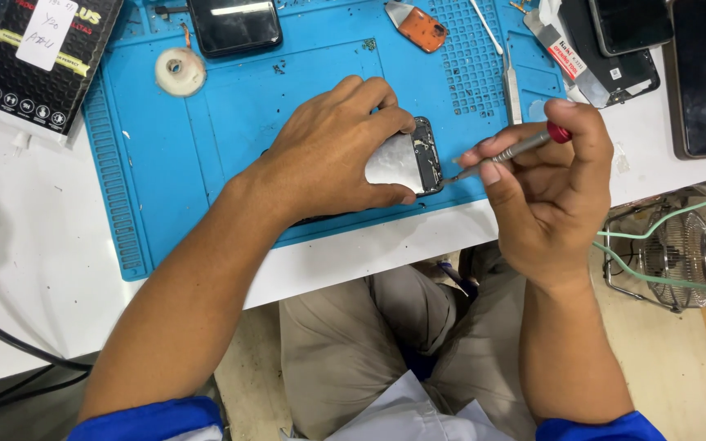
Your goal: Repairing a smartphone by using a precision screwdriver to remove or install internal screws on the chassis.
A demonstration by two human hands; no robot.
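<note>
An opened phone point(413, 157) was laid flat on a blue work mat point(230, 131), its long axis running left to right, its exposed inner end turned towards the right. It was pressed down by the left hand point(338, 151), fingers curled over both long edges. A red-capped screwdriver point(507, 152) was pinched in the closed right hand point(545, 192), tip slanted down-left onto the phone's right end. The mat was spread on a white bench point(18, 237); bare floor and a small wire fan point(678, 253) were seen below. Tweezers point(511, 90), an orange part point(421, 28), a tape roll point(180, 70) and a dark phone point(233, 24) were left beyond.
</note>
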